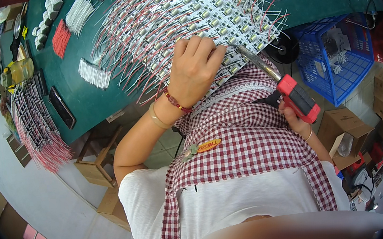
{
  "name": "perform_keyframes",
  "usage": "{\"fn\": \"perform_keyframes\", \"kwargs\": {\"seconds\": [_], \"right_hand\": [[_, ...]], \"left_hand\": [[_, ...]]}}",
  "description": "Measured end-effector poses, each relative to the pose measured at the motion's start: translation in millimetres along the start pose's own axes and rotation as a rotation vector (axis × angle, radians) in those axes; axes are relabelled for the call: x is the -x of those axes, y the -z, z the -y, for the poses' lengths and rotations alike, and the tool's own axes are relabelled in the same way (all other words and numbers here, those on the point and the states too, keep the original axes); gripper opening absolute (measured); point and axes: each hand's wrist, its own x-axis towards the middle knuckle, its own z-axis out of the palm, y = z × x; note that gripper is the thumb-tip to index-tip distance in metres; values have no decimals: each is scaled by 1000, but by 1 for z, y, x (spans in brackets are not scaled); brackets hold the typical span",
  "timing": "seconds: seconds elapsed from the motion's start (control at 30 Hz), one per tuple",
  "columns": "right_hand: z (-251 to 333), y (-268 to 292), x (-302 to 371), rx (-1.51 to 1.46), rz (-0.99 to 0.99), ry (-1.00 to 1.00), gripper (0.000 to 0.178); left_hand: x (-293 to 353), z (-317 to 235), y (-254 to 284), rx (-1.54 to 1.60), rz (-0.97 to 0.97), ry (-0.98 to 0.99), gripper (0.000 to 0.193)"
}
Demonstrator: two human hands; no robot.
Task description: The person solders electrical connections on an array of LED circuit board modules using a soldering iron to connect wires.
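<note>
A large panel of small white circuit boards (221,10) lies at the table's near edge, with rows of thin red and white wires (117,42) fanning out from it. My left hand (198,63) rests over the panel's near part, its fingers pinched together near the board; what they hold is hidden. My right hand (297,121) is wrapped round the handle of a red and black soldering gun (299,99). The gun's metal barrel slants up and left, its tip at the panel just right of my left fingertips.
The green table (77,81) carries a red wire bundle (61,38), white wire bundles (94,73), a phone (62,107) and a yellowish bottle (18,72). Finished-looking wired boards (36,122) hang at the left edge. A blue crate (335,82) and a cardboard box (345,129) stand right.
</note>
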Motion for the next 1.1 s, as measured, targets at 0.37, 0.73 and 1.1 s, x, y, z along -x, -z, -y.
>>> {"fn": "perform_keyframes", "kwargs": {"seconds": [0.37, 0.73, 1.1], "right_hand": [[-2, 3, 4, -103, -3, -81, 23], [0, 8, 10, -98, -1, -66, 25], [-9, 12, 20, -89, 13, -35, 21]], "left_hand": [[0, 0, 0, -31, -8, -6, 25], [-1, 2, 20, -65, -90, 47, 30], [3, -15, 2, -4, -3, 12, 26]]}}
